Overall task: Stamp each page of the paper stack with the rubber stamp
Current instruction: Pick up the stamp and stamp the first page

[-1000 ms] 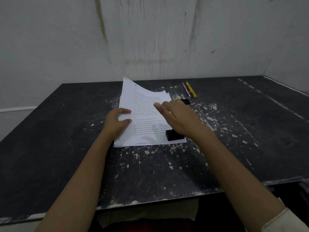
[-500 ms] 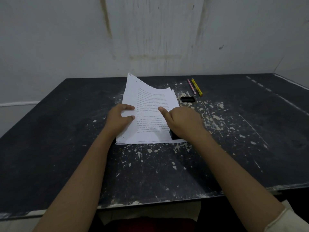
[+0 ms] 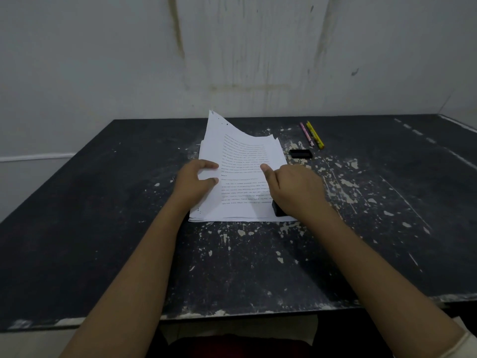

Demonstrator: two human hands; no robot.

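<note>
Single view: a wide-angle camera worn on the head. It looks forward and down across the dark paint-flecked counter (image 3: 258, 267) toward the stained pale wall (image 3: 129, 60) behind. Both forearms enter from the bottom edge. The left hand (image 3: 192, 183) and right hand (image 3: 296, 189) sit mid-frame at arm's reach, on the white printed paper stack (image 3: 245, 161). From this angle the right hand hides most of the black block rubber stamp (image 3: 278, 211).

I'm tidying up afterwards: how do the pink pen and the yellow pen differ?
The pink pen looks thinner than the yellow pen. The pink pen lies nearer the paper stack, the yellow pen farther right. The yellow pen's near end comes closer to the camera than the pink pen's. Both lie flat on the table, side by side, slanted alike.
</note>
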